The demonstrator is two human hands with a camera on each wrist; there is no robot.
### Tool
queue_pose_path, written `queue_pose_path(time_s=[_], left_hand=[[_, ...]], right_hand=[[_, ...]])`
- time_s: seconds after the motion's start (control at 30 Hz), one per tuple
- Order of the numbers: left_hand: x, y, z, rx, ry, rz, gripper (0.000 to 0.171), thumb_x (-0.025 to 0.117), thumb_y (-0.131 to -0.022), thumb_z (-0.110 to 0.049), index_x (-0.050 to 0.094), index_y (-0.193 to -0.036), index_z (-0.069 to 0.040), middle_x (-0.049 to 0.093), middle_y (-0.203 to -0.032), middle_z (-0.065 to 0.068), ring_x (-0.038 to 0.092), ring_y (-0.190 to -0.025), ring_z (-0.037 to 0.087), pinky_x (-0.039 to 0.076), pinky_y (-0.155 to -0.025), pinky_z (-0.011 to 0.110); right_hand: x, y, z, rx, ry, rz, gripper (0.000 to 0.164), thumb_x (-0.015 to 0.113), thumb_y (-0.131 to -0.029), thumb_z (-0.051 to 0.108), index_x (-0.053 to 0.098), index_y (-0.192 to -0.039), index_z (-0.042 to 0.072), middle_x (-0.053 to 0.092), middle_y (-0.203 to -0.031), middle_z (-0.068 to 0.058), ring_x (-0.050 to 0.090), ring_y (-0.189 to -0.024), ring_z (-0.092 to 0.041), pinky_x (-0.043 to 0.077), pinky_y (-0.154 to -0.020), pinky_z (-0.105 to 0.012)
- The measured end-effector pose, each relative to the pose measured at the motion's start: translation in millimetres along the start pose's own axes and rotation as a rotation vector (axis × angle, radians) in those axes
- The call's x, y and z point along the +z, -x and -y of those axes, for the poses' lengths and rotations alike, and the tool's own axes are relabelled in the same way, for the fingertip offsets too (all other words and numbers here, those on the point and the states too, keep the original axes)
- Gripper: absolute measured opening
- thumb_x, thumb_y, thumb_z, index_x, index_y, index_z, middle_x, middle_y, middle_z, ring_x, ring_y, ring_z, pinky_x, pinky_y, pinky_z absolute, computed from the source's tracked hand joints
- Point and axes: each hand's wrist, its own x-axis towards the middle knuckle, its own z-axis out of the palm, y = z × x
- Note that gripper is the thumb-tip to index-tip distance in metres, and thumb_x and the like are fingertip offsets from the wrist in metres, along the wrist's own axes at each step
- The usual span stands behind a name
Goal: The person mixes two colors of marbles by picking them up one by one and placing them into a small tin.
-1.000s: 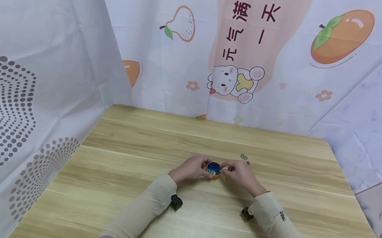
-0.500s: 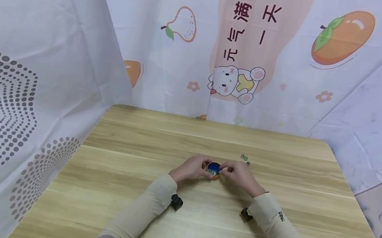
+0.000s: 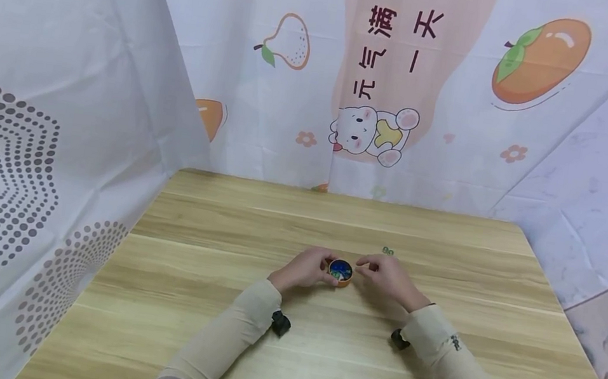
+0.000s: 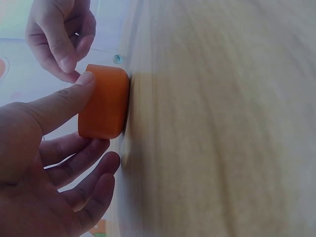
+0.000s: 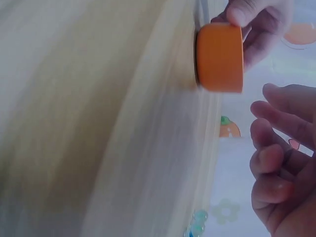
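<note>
My left hand [image 3: 308,267] grips a small round orange cup [image 4: 106,101] from its left side, thumb on the near wall and fingers round the far wall. The cup stands upright on the table. From above, its inside shows blue, green and whitish small contents [image 3: 340,271]. Just right of the cup is my right hand [image 3: 388,281], its fingers loosely bent and a little apart from the rim. In the right wrist view nothing shows between the fingertips of that right hand [image 5: 289,153]. Green glass marbles [image 3: 388,250] lie on the table beyond the right hand.
The wood-grain table [image 3: 253,221] reaches back to a white curtain [image 3: 269,102] printed with fruit, a bear and characters. More patterned cloth hangs at the left and right. Black wrist cameras [image 3: 280,323] sit at both cuffs.
My right hand has drawn back slightly to the right, its fingertips leaving the cup's rim. It now covers the nearest of the loose marbles in the head view. My left hand keeps its grip.
</note>
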Motion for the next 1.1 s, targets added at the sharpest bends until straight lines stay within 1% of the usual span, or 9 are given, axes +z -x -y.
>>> queue_pose_path(time_s=[0.13,0.37,0.5,0.63,0.77,0.83,0.9,1.0,1.1], left_hand=[[0.5,0.4,0.8,-0.006,-0.008,-0.002,0.052,0.079,-0.082,-0.029,0.061,-0.128,-0.012,0.066,-0.113,0.001,0.06,-0.1,0.014,0.049,-0.088,0.032],[1.0,0.1,1.1,-0.018,-0.004,-0.004,0.053,0.079,-0.082,-0.03,0.06,-0.129,-0.013,0.066,-0.114,0.001,0.06,-0.101,0.015,0.049,-0.088,0.032],[0.8,0.6,1.7,-0.012,-0.004,-0.006,0.052,0.079,-0.082,-0.029,0.061,-0.128,-0.013,0.066,-0.112,0.0,0.059,-0.1,0.014,0.049,-0.087,0.031],[1.1,0.3,2.3,-0.005,-0.009,-0.009,0.05,0.079,-0.082,-0.029,0.062,-0.127,-0.014,0.065,-0.111,0.0,0.059,-0.098,0.013,0.048,-0.086,0.03],[1.1,-0.7,3.3,-0.002,-0.007,-0.01,0.049,0.079,-0.082,-0.029,0.062,-0.126,-0.014,0.065,-0.109,-0.001,0.058,-0.097,0.013,0.048,-0.085,0.03],[0.8,-1.2,3.7,0.001,-0.004,-0.01,0.049,0.079,-0.082,-0.029,0.063,-0.125,-0.014,0.065,-0.109,-0.001,0.058,-0.097,0.013,0.048,-0.085,0.03],[0.5,-1.8,4.3,0.004,-0.003,-0.011,0.048,0.079,-0.082,-0.029,0.063,-0.125,-0.014,0.065,-0.108,-0.001,0.058,-0.096,0.013,0.048,-0.085,0.03],[-0.1,-1.7,4.3,0.007,-0.003,-0.011,0.049,0.079,-0.082,-0.029,0.063,-0.125,-0.014,0.065,-0.109,0.0,0.058,-0.097,0.013,0.048,-0.085,0.03],[0.0,-1.6,4.4,0.006,-0.005,-0.01,0.049,0.079,-0.082,-0.029,0.062,-0.126,-0.014,0.065,-0.11,0.0,0.058,-0.097,0.013,0.048,-0.085,0.03]], right_hand=[[-5,1,-6,-0.005,0.026,0.008,0.022,0.064,-0.094,0.021,0.073,-0.108,0.007,0.064,-0.077,0.0,0.05,-0.067,-0.01,0.043,-0.059,-0.024],[-16,4,-10,-0.024,0.044,-0.009,0.022,0.062,-0.095,0.02,0.073,-0.106,0.004,0.064,-0.075,-0.002,0.048,-0.061,-0.01,0.04,-0.056,-0.025],[-23,3,-13,-0.003,0.045,-0.02,0.021,0.062,-0.095,0.019,0.074,-0.105,0.004,0.066,-0.076,-0.005,0.047,-0.062,-0.01,0.039,-0.057,-0.026],[-30,2,-17,0.029,0.053,-0.016,0.023,0.062,-0.096,0.02,0.073,-0.107,0.003,0.065,-0.076,-0.006,0.047,-0.061,-0.013,0.039,-0.058,-0.028],[-37,3,-20,0.044,0.079,-0.037,0.024,0.062,-0.096,0.021,0.073,-0.107,0.004,0.07,-0.086,-0.009,0.054,-0.068,-0.014,0.044,-0.062,-0.03],[-40,3,-22,0.045,0.087,-0.05,0.024,0.062,-0.096,0.022,0.073,-0.107,0.003,0.071,-0.09,-0.01,0.056,-0.07,-0.014,0.045,-0.063,-0.031],[-44,3,-23,0.045,0.084,-0.06,0.024,0.062,-0.095,0.021,0.073,-0.107,0.002,0.071,-0.088,-0.011,0.055,-0.068,-0.014,0.044,-0.062,-0.031],[-48,3,-26,0.055,0.07,-0.064,0.025,0.062,-0.096,0.019,0.072,-0.108,0.0,0.068,-0.079,-0.011,0.048,-0.061,-0.015,0.039,-0.056,-0.029],[-51,4,-30,0.07,0.069,-0.08,0.024,0.062,-0.095,0.017,0.072,-0.107,-0.001,0.066,-0.074,-0.011,0.044,-0.057,-0.013,0.036,-0.053,-0.028]])
